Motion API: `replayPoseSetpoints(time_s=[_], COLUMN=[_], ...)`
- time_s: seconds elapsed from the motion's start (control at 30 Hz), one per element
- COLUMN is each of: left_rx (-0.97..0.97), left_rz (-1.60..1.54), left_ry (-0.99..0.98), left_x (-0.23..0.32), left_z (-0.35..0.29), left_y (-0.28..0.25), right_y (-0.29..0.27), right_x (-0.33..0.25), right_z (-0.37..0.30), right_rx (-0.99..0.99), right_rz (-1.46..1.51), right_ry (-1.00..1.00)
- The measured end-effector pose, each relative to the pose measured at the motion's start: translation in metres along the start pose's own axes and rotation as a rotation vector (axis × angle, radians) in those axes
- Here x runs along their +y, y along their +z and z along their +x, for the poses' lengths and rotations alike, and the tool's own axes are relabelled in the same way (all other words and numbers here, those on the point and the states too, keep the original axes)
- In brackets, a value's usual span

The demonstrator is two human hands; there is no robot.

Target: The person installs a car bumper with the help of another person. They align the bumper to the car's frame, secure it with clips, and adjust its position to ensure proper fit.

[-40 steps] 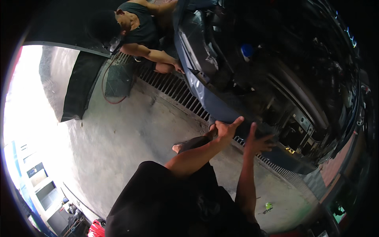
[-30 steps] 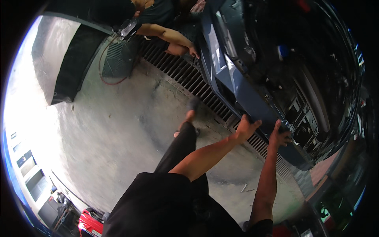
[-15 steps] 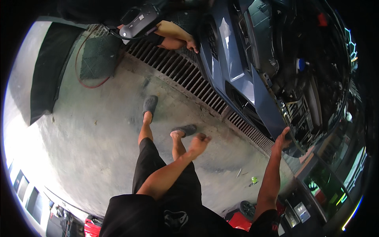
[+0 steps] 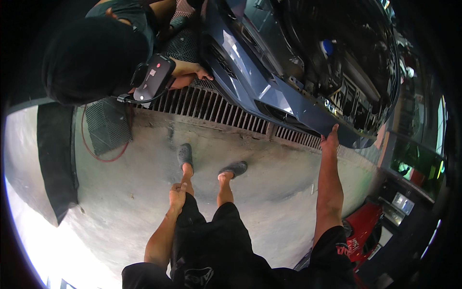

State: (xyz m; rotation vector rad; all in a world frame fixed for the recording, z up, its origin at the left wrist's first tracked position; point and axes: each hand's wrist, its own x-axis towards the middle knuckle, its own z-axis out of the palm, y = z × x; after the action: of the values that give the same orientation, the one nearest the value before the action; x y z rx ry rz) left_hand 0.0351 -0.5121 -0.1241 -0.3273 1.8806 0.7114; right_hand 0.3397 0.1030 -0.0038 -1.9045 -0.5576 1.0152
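A blue-grey car bumper point(image 4: 284, 98) runs across the front of an open engine bay. My right hand point(image 4: 330, 137) is at the bumper's near right end, arm stretched out, fingers wrapped over its edge. Beside my left knee hangs my left hand point(image 4: 177, 195), its fingers curled closed; whether anything small lies inside is hidden. Across from me, a crouching person in a dark cap point(image 4: 91, 58) has a hand point(image 4: 204, 73) against the bumper's far left corner. A dark box-shaped device point(image 4: 155, 77) with a cable is worn on that person's head.
A slotted metal floor grate point(image 4: 216, 107) passes beneath the bumper. My feet, in grey clogs point(image 4: 234, 168), stand on concrete point(image 4: 269, 212). A dark mat point(image 4: 103, 127) and a red hose point(image 4: 108, 160) lie at left. A red vehicle point(image 4: 361, 226) stands at lower right.
My left hand has swung down and left to beside my knee. My right hand stays on the bumper's end. My view has shifted, bringing the other person's head and shoulders into sight.
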Motion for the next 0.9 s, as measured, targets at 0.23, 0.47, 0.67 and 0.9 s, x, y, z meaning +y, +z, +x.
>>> replayPoseSetpoints(time_s=[0.23, 0.47, 0.67, 0.9], left_rx=[-0.088, -0.126, -0.149, 0.235], left_rz=[0.384, 0.666, 1.21, 1.718], left_ry=[0.419, 1.472, 1.835, 1.494], left_x=[0.088, 0.275, 0.364, 0.345], left_z=[-0.01, -0.134, -0.199, -0.257], left_y=[0.05, 0.248, 0.461, 0.544], right_y=[-0.083, -0.063, -0.102, -0.186], right_x=[0.044, 0.011, 0.002, -0.022], right_z=[0.087, -0.004, 0.013, 0.033], right_rx=[-0.243, -0.1, -0.125, -0.564], right_rz=[0.021, 0.315, 0.153, 0.498], right_ry=[-0.069, -0.067, 0.033, 0.431])
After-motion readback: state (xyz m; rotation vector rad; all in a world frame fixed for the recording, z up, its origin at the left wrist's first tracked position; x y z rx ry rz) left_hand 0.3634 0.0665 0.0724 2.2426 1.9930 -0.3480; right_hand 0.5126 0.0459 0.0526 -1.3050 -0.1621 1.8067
